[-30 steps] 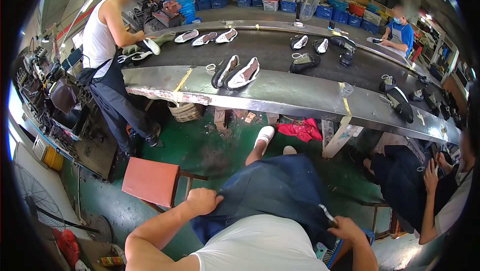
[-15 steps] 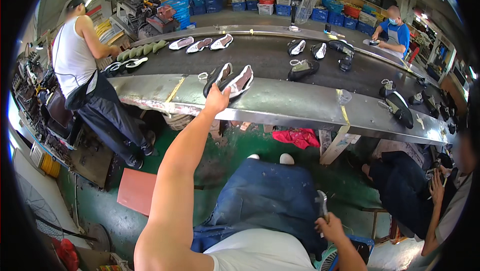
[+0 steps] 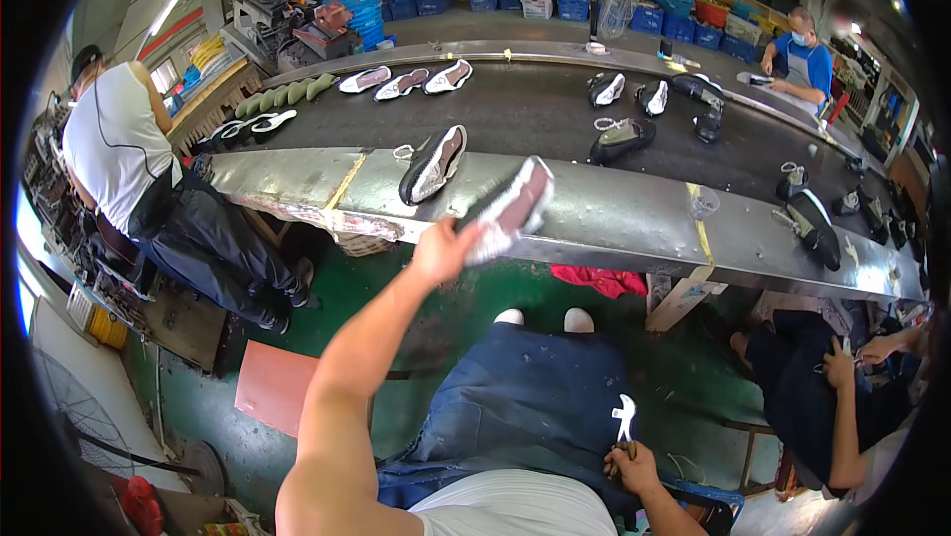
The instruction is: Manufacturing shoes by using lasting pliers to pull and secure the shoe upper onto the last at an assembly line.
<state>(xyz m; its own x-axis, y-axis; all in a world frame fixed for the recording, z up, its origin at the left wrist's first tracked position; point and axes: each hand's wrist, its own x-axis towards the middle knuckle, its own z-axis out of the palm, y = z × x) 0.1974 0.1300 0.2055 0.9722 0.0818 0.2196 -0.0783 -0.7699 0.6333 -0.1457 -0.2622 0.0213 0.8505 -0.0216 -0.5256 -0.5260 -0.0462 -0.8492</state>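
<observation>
a long black-belted worktop (image 3: 515, 100) with a metal front edge crosses the view; a co-worker (image 3: 124, 150) stands by its left end, and a seated person (image 3: 837, 387) is below its front edge, toward the right. a reddish stool (image 3: 272, 385) stands before that edge, toward the left. the left hand (image 3: 443, 253) grips a blurred white-edged shoe (image 3: 517, 201) at the front edge; its pick-up looks done or nearly so, though contact with the metal cannot be told. a black-and-white shoe (image 3: 436, 167), left standing on that edge, is the nearest obstacle. the right hand (image 3: 631, 467) grasps a hammer-like hand tool (image 3: 624, 415), well apart from both shoes.
</observation>
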